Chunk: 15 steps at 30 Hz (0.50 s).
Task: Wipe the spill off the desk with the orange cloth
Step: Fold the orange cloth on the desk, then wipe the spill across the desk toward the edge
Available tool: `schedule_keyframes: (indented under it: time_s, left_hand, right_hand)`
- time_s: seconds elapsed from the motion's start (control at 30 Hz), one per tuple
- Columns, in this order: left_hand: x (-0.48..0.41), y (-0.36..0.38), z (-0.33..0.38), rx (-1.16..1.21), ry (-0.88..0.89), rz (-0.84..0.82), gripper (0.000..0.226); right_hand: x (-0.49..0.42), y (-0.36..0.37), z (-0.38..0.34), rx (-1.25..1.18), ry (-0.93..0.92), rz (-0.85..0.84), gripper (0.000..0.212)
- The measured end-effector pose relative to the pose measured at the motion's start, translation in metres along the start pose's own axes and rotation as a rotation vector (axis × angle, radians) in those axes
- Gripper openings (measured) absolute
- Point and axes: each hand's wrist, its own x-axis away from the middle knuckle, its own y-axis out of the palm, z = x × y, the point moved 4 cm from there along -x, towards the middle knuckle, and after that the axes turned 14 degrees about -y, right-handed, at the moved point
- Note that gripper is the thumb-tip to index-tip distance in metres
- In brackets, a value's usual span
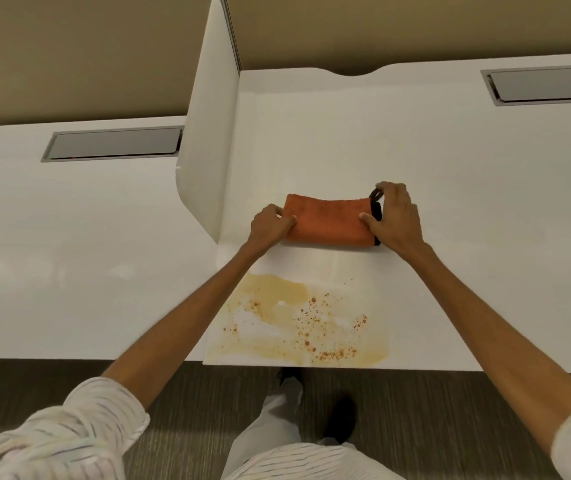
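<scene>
Gripping the folded cloth (329, 221) at both ends, the left hand (270, 226) and right hand (394, 216) ready it; next, drag it toward the desk's (467, 202) front edge over the spill (297, 323).

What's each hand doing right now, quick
Left hand: closed, gripping the left end of the orange cloth.
Right hand: closed, gripping the cloth's right end at its black edge.

**An office with shared desks**

White desks (450, 168) stand in a row – a white divider panel (207, 140) separates two places, each desk has a grey cable hatch (114, 143), and the floor is grey carpet (433, 427).
</scene>
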Motion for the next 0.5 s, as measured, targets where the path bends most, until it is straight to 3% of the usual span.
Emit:
schedule_keyframes:
  time_s: [0.07, 0.17, 0.27, 0.5]
  left_hand:
    - [0.003, 0.006, 0.002, -0.041, -0.005, 0.018, 0.036]
    - [0.0, 0.011, 0.004, 0.0, -0.09, -0.047, 0.056]
    - [-0.004, 0.01, 0.01, 0.114, -0.192, -0.139, 0.068]
    - [0.007, 0.014, 0.022, 0.263, -0.09, -0.282, 0.043]
  right_hand:
    - [-0.001, 0.005, -0.017, 0.141, -0.226, 0.08, 0.061]
    - [-0.002, 0.032, -0.035, 0.197, -0.486, -0.223, 0.074]
    - [-0.004, 0.045, -0.03, 0.214, -0.491, -0.439, 0.09]
    - [-0.003, 0.036, -0.026, 0.227, -0.479, -0.381, 0.088]
